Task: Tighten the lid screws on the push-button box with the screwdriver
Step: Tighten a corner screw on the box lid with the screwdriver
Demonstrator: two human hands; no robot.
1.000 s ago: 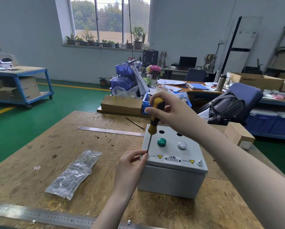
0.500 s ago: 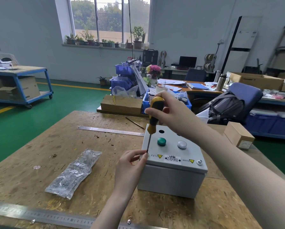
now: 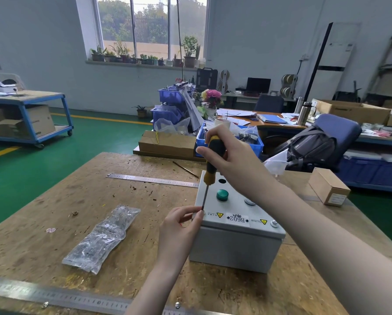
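— What can be made out at the hands?

— The right hand (image 3: 232, 155) grips the yellow-and-black handle of the screwdriver (image 3: 211, 165), which stands nearly upright. Its thin shaft runs down to the near-left corner of the grey push-button box (image 3: 236, 237). There the left hand (image 3: 179, 226) pinches thumb and forefinger round the tip, so the screw beneath is hidden.

— And under the right wrist?

— The forearm crosses the lid and covers part of the white button (image 3: 249, 201); the green button (image 3: 222, 194) sits just left of the wrist, in plain sight. A lid screw (image 3: 274, 223) shows at the near-right corner, below the forearm. The label reads upside down, apparently "B602".

— Further out?

— Left of the left hand, a crumpled clear plastic bag (image 3: 103, 237) lies on the scuffed chipboard workbench (image 3: 54, 212); its contents are too blurred to name. Beyond it lies a steel ruler (image 3: 152, 179), and a second one (image 3: 61, 298) runs along the near edge, cut off by the frame. Right of the forearm sits a small cardboard box (image 3: 329, 186).

— The room?

— A green workshop floor (image 3: 24, 178), a blue trolley (image 3: 31, 114) far left, potted plants on the window sill (image 3: 145, 64).
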